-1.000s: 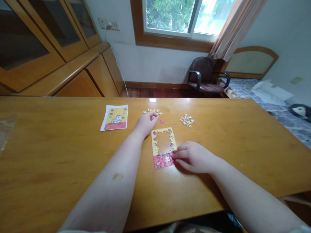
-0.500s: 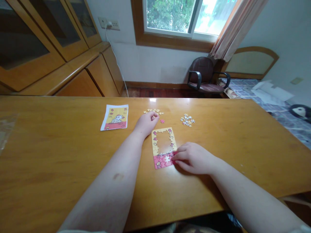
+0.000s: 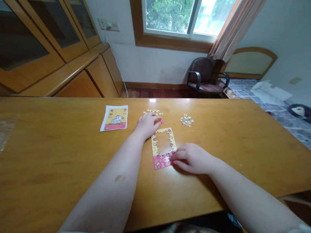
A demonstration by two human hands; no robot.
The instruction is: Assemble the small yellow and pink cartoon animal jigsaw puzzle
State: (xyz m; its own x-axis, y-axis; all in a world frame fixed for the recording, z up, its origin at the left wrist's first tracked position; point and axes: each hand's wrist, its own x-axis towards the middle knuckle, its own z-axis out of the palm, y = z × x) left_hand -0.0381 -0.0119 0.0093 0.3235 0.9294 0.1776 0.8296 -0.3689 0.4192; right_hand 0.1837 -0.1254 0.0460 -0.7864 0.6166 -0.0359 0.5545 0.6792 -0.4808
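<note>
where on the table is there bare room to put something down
Bare tabletop lies right of the white pieces and between the picture sheet and the plastic. It's crowded around the puzzle: left hand, pink piece and yellow pieces by its far end, right hand on its right edge.

The left arm (image 3: 116, 178) is stretched toward the far edge of the table (image 3: 225, 129), the left hand (image 3: 148, 124) turned palm down, fingers loosely bent. The right hand (image 3: 191, 158) is held closer to the near edge, fingers curled, thumb set apart.
</note>
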